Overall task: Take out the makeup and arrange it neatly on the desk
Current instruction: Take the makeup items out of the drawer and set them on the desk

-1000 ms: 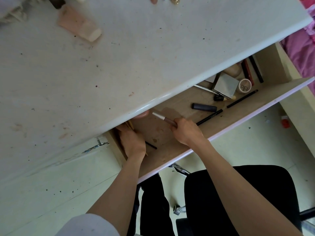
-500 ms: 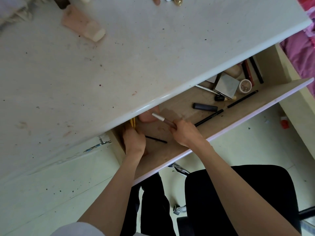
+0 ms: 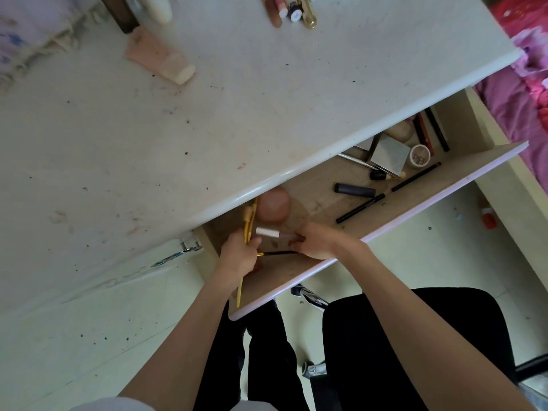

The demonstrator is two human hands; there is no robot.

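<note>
Since half a second ago both hands have drawn back toward the drawer's front edge, and the left one has pulled the yellow sticks out from under the desk. Left hand [image 3: 238,258], at the drawer's [image 3: 444,189] left end: fingers curled round a bundle of thin yellow sticks [image 3: 248,221], long axis running from the desk edge back toward the drawer front, one tip showing below the wrist. A thin black brush with a gold ferrule [image 3: 277,253] lies crosswise between the two hands, ferrule end at the left hand; which fingers hold it cannot be told. Right hand [image 3: 321,241]: fingers pinching the brown end of a tube with a silver cap [image 3: 268,232], long axis lying left-right, cap pointing left toward the left hand. Just behind it, a rounded pink item [image 3: 273,204] half under the desk lip. Further right on the drawer floor: a short dark tube [image 3: 355,189], two black pencils [image 3: 360,208] end to end along the front edge, a silver compact [image 3: 390,155], and a white round cap [image 3: 419,156] printed with letters that read roughly "PIPI". On the desk [image 3: 267,108], a pink tube [image 3: 160,57] lies near the back left, cap pointing right and toward the front; a few lip products [image 3: 292,10] lie side by side at the back edge, labels too small to read.
</note>
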